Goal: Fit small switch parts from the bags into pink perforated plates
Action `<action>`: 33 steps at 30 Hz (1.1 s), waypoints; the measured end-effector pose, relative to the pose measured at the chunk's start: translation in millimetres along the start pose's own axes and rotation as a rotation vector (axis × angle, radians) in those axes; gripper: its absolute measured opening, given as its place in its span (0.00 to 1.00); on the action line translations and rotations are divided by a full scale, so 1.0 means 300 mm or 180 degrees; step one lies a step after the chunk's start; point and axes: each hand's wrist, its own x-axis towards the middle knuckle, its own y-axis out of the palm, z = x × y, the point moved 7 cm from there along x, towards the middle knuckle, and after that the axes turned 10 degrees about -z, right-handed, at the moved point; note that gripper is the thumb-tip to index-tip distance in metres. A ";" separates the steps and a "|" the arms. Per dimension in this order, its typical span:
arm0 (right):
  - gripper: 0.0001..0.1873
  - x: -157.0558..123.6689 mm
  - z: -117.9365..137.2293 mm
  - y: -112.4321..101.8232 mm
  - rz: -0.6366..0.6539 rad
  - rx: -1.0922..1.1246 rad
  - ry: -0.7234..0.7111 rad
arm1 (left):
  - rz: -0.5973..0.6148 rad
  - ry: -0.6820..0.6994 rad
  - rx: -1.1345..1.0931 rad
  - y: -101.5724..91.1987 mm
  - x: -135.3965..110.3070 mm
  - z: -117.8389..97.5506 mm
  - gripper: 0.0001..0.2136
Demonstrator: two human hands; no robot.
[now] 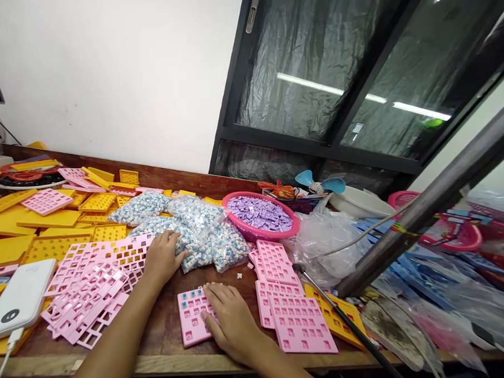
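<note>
My left hand (pixel 165 255) reaches over the edge of the clear bags (pixel 199 230) full of small blue-and-white key switches. Its thumb and fingers are apart, and nothing shows between them. My right hand (pixel 229 318) lies over the right part of a pink keyboard plate (pixel 190 320), fingers stretched toward the top edge and thumb on its face. Several blue switches (pixel 193 294) sit in the plate's top-left holes; the holes under the hand are hidden. One loose switch (pixel 239 276) lies beyond the right hand.
Pink cut-out sheets (pixel 89 285) and a white power bank (pixel 20 296) lie left, near piled yellow plates (pixel 11 222). To the right are stacked pink plates (pixel 302 320), a black rod (pixel 341 313) and a slanted post (pixel 388 244). A pink basket (pixel 260 231) holds purple pieces.
</note>
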 end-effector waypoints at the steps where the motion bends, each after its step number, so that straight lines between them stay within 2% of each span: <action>1: 0.23 0.015 -0.008 -0.004 -0.0046 0.0120 0.0087 | -0.0042 -0.0007 0.0016 -0.005 0.006 0.010 0.11; 4: 0.16 0.104 -0.034 -0.033 -0.0318 0.0566 0.0384 | -0.0143 -0.0023 -0.0017 -0.015 0.016 0.024 0.05; 7: 0.10 0.224 -0.040 -0.040 -0.0488 0.0981 0.0422 | -0.0373 -0.0086 -0.0130 -0.039 0.018 0.022 0.10; 9: 0.06 0.290 -0.046 -0.014 -0.0524 0.1321 0.0485 | -0.0631 -0.0175 -0.0232 -0.069 0.018 0.022 0.11; 13: 0.10 0.332 -0.102 0.072 -0.0842 0.2502 0.1212 | -0.1156 -0.0305 -0.0477 -0.142 0.009 0.012 0.11; 16: 0.24 0.322 -0.124 0.106 -0.1047 0.3118 0.1462 | -0.1273 -0.0248 -0.0679 -0.174 0.002 -0.015 0.11; 18: 0.29 0.320 -0.132 0.094 -0.1231 0.3235 0.1460 | -0.1182 -0.0134 -0.0823 -0.180 0.003 -0.040 0.10; 19: 0.28 0.322 -0.134 0.084 -0.1287 0.3246 0.1424 | -0.1103 -0.0071 -0.0890 -0.180 0.005 -0.053 0.10; 23: 0.11 0.338 -0.156 0.061 -0.1511 0.3237 0.1351 | -0.0572 0.0164 -0.1086 -0.162 0.022 -0.088 0.11; 25: 0.10 0.336 -0.193 0.075 -0.1721 0.3260 0.1544 | -0.0182 0.0270 -0.1079 -0.140 0.028 -0.100 0.09; 28: 0.12 0.328 -0.249 0.121 -0.1854 0.3356 0.1889 | 0.0309 0.0328 -0.0879 -0.101 0.026 -0.104 0.09; 31: 0.12 0.314 -0.273 0.153 -0.1753 0.3422 0.2067 | 0.0377 0.0224 -0.0789 -0.080 0.021 -0.091 0.06; 33: 0.12 0.302 -0.260 0.156 -0.1578 0.3411 0.2074 | 0.0347 0.0134 -0.0834 -0.075 0.019 -0.080 0.07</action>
